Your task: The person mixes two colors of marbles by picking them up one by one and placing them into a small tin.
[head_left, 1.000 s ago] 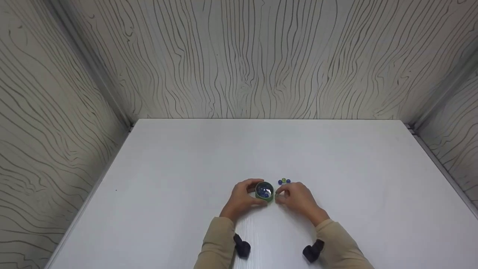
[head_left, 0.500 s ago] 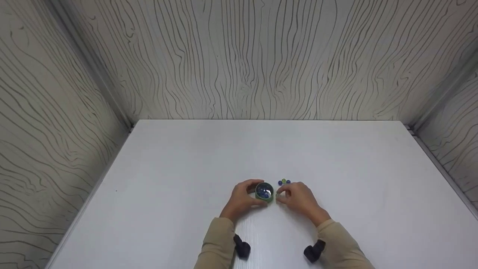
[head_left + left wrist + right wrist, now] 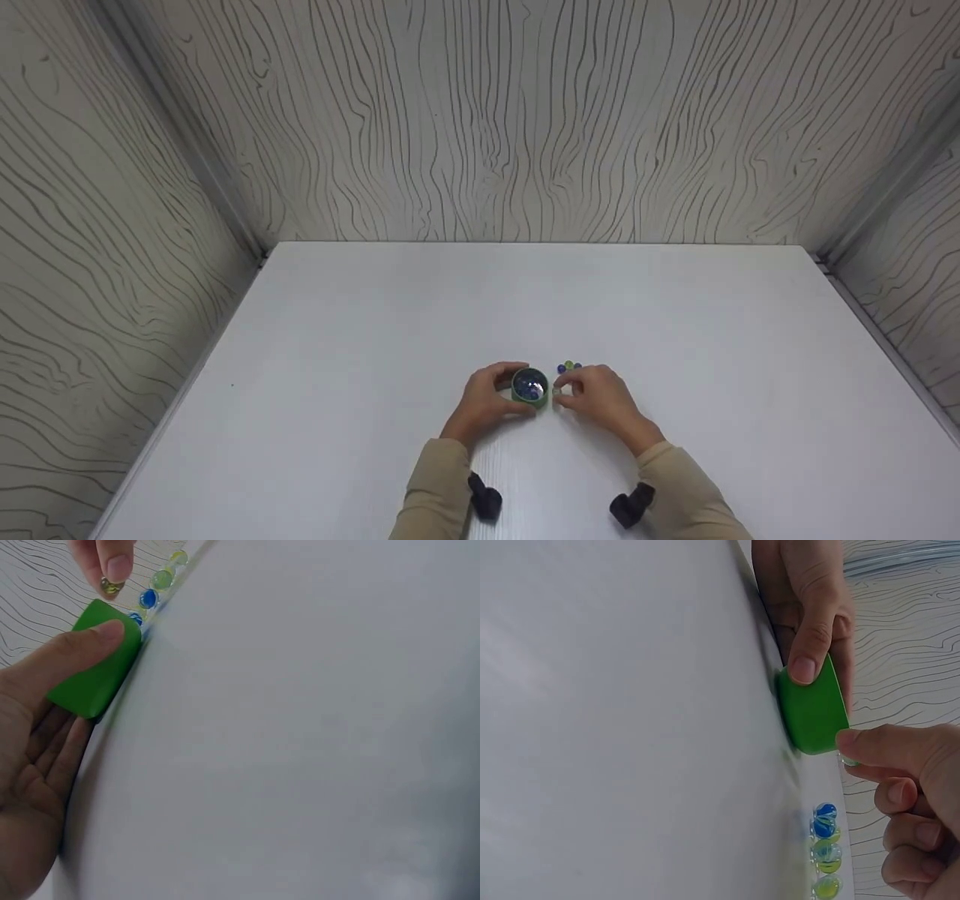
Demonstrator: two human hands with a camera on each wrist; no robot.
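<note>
A small green cup (image 3: 541, 403) stands on the white table with several dark blue marbles inside. My left hand (image 3: 484, 397) grips its side, thumb on the near wall and fingers round the far one. Just right of the rim, my right hand (image 3: 602, 397) pinches a clear, yellowish marble (image 3: 112, 587) between thumb and index finger, the other fingers curled in. In the right wrist view, the pinching fingertips (image 3: 847, 739) are right at the rim of the cup, and the marble is mostly hidden behind them.
Several loose marbles lie on the table (image 3: 360, 330) just beyond the right hand, among them a blue marble (image 3: 825, 810) and a yellow-green marble (image 3: 827, 886). Walls with a wood-line pattern (image 3: 480, 120) stand behind the table and at both sides.
</note>
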